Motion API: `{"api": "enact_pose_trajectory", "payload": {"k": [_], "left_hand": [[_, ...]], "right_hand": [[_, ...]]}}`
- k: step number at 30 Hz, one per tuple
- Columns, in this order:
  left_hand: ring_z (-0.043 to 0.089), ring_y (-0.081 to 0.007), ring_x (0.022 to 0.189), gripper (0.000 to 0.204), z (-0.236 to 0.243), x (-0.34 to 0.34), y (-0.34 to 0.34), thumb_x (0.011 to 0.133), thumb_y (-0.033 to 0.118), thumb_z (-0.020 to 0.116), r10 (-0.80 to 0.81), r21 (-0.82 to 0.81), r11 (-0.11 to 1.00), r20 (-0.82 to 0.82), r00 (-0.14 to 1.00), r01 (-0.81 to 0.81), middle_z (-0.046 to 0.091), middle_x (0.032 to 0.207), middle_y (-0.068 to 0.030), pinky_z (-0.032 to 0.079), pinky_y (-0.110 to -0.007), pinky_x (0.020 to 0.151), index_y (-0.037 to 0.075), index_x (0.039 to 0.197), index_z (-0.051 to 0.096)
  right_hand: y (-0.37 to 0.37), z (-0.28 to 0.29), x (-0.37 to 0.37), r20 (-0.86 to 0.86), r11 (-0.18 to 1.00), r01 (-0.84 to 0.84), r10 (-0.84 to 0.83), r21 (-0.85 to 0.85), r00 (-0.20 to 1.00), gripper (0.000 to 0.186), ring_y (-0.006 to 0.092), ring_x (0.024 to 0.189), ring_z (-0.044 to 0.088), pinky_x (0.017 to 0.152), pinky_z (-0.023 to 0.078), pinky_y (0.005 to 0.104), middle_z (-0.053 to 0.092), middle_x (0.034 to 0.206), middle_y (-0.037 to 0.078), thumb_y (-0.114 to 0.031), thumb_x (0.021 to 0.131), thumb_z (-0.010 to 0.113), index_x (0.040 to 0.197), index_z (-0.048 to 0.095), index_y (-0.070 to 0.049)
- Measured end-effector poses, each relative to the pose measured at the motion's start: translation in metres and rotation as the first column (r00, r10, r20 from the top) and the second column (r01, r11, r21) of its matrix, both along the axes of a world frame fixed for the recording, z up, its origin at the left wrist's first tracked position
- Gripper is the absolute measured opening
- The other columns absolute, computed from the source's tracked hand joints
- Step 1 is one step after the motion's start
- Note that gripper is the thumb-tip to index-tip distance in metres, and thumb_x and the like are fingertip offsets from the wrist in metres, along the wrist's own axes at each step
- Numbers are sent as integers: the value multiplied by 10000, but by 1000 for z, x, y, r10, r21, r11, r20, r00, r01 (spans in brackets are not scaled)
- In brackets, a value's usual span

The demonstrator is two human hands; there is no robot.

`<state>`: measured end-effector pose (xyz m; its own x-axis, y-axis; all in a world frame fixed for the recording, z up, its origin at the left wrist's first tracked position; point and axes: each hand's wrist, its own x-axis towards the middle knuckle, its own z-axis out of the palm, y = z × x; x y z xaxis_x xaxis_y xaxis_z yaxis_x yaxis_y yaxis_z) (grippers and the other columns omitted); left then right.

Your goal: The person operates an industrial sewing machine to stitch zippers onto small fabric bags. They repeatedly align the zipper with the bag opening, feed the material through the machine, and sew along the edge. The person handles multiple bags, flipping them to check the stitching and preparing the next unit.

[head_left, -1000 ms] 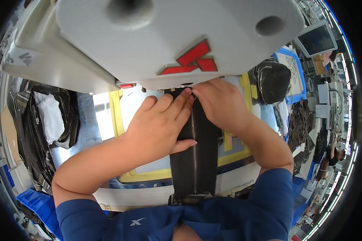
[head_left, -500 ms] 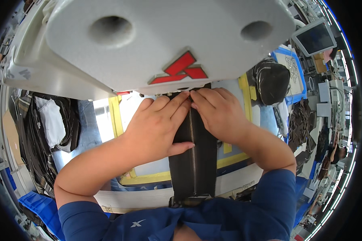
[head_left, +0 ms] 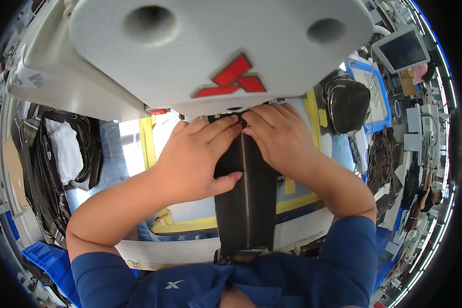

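Note:
A long black fabric panel [head_left: 246,215] with a metal zipper [head_left: 245,179] down its middle runs from the front table edge to beneath a grey sewing machine head [head_left: 190,66]. My left hand [head_left: 197,156] lies on the panel's left side, fingers stretched toward the machine and thumb apart, pointing at the zipper. On the zipper's other side my right hand [head_left: 280,133] grips the panel near its far end, thumb and forefinger close together beside the teeth. The fingertips of both hands nearly meet at the zipper, just below the machine head. The needle area is hidden.
Dark zippered pieces [head_left: 69,154] are piled at the left, near a blue bin [head_left: 51,267]. A black pouch [head_left: 346,102] sits at the right, before a blue-rimmed tray [head_left: 380,97] and a screen [head_left: 403,47]. Yellow tape [head_left: 190,226] borders the work surface.
My left thumb has drawn back slightly left and away from the zipper. Both hands have shifted slightly toward the machine. The view has tilted a little.

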<state>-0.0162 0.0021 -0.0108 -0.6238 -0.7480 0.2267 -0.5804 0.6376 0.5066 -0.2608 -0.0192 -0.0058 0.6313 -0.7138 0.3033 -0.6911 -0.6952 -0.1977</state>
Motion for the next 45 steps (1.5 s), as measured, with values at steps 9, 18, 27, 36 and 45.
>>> {"api": "enact_pose_trajectory", "payload": {"k": [9,18,27,36,45], "left_hand": [[669,-397,1116,772,6,7,-10,736,341,866,-46,186,981,-71,996,58,675,1443,-202,486,-465,1047,5,1400,661],[676,-397,1088,643,9,10,-8,763,314,844,46,178,983,-35,998,-39,701,1380,-209,504,-476,1009,-20,1298,716],[672,-395,1093,555,18,21,-13,757,275,843,115,220,969,7,993,-114,762,1076,-195,529,-473,954,-53,1196,758],[669,-386,1114,572,13,20,-13,748,278,849,95,188,978,-12,995,-91,765,1104,-181,524,-477,961,-48,1207,755],[667,-336,1161,648,19,18,-3,788,383,858,146,32,988,154,977,-153,763,1241,-150,501,-453,964,-8,1289,733]], "right_hand": [[0,1,3,18,999,31,-31,16,999,222,301,1028,713,932,527,451,732,1074,95,-130,943,719,1138,745,-28],[-3,0,24,45,997,81,-81,-12,996,181,326,1008,721,927,531,469,750,1022,113,-154,969,715,1097,759,-33],[-6,-3,43,-41,995,94,-95,-28,995,139,291,927,719,881,539,447,733,928,92,-162,956,706,1018,766,-54],[-5,1,40,-74,996,80,-83,-36,994,126,281,884,721,848,539,440,731,935,75,-135,922,699,988,770,-55],[-3,-5,50,-36,995,60,-63,-83,997,165,280,887,729,829,570,417,720,942,77,-132,874,679,995,751,-45]]}}
